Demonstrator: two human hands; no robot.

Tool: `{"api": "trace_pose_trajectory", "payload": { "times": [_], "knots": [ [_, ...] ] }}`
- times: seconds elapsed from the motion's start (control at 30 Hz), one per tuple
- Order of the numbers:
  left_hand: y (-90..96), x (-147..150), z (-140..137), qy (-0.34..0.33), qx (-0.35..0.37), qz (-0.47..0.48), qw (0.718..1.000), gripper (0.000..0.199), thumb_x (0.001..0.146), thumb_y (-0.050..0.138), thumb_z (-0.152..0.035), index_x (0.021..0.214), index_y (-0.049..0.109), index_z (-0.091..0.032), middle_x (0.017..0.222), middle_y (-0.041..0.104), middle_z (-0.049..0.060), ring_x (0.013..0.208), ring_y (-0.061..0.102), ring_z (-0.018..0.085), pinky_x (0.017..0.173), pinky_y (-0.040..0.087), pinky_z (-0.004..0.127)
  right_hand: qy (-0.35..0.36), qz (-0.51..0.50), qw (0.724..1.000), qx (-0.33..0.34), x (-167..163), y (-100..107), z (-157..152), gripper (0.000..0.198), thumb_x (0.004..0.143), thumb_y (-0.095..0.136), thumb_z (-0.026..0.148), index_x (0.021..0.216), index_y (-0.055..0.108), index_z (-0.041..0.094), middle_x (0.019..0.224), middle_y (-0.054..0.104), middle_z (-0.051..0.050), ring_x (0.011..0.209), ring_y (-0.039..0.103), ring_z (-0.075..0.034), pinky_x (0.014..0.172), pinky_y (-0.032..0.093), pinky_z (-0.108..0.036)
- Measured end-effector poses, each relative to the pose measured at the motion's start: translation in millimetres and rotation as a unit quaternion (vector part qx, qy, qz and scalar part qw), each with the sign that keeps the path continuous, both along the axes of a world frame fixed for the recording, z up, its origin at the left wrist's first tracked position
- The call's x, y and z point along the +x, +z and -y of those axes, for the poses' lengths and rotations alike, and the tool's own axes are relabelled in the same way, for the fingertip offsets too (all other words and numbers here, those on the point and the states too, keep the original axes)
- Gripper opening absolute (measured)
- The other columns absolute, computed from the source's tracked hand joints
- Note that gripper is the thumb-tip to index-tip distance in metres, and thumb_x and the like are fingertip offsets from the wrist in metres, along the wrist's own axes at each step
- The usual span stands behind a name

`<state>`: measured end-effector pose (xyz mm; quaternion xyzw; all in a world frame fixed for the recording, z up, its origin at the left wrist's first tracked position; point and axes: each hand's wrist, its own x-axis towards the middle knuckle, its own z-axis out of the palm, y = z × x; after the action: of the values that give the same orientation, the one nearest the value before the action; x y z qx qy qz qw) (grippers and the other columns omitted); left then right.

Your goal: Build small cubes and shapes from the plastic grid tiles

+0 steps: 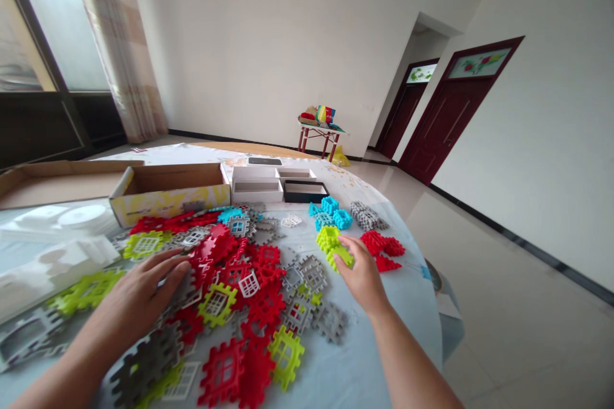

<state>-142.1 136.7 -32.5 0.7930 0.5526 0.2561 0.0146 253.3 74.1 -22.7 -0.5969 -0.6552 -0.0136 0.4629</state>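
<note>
My right hand [361, 271] grips a yellow-green interlocking panel [343, 257] between thumb and fingers, beside a small stack of yellow-green panels [328, 236]. My left hand [156, 284] lies stretched out over the left part of the pile, fingers loosely extended; a grey panel [188, 289] shows partly under its fingertips. Between both hands spreads a loose pile of notched plastic panels, among them red panels [266, 303], a yellow-green window panel [217, 304], grey panels [314, 273] and a white window insert [249, 284]. Behind my right hand sit blue panels [330, 206], with red panels [381, 244] to its right.
Grey stacked panels [367, 216] lie near the table's right edge. A cardboard box [173, 201], white box trays [258, 190] and a black tray [306, 192] line the back. White plastic parts [57, 262] fill the left side. A small table [321, 130] stands by the wall.
</note>
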Motion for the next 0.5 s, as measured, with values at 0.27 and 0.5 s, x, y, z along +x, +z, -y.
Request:
{"api": "trace_pose_trajectory", "payload": {
  "times": [0.27, 0.5],
  "knots": [
    [2.7, 4.0, 1.9, 0.002, -0.002, -0.005, 1.0, 0.05, 0.082, 0.031, -0.058, 0.103, 0.063, -0.026, 0.12, 0.058, 0.004, 0.11, 0.054, 0.021, 0.099, 0.039, 0.038, 0.196, 0.076, 0.974, -0.079, -72.1, 21.1, -7.3, 0.023, 0.08, 0.053, 0.018, 0.102, 0.062, 0.021, 0.099, 0.064, -0.005, 0.097, 0.057, -0.017, 0.089, 0.044, -0.032],
    [-12.8, -8.4, -11.1, -0.027, 0.024, 0.005, 0.999, 0.05, 0.08, 0.033, -0.059, 0.105, 0.061, -0.026, 0.119, 0.059, 0.004, 0.107, 0.056, 0.022, 0.1, 0.038, 0.038, 0.183, 0.132, 0.964, -0.139, -100.0, 9.7, -45.0, 0.031, 0.08, 0.048, 0.014, 0.108, 0.061, 0.018, 0.108, 0.064, -0.006, 0.104, 0.055, -0.017, 0.095, 0.04, -0.032]
  ]
}}
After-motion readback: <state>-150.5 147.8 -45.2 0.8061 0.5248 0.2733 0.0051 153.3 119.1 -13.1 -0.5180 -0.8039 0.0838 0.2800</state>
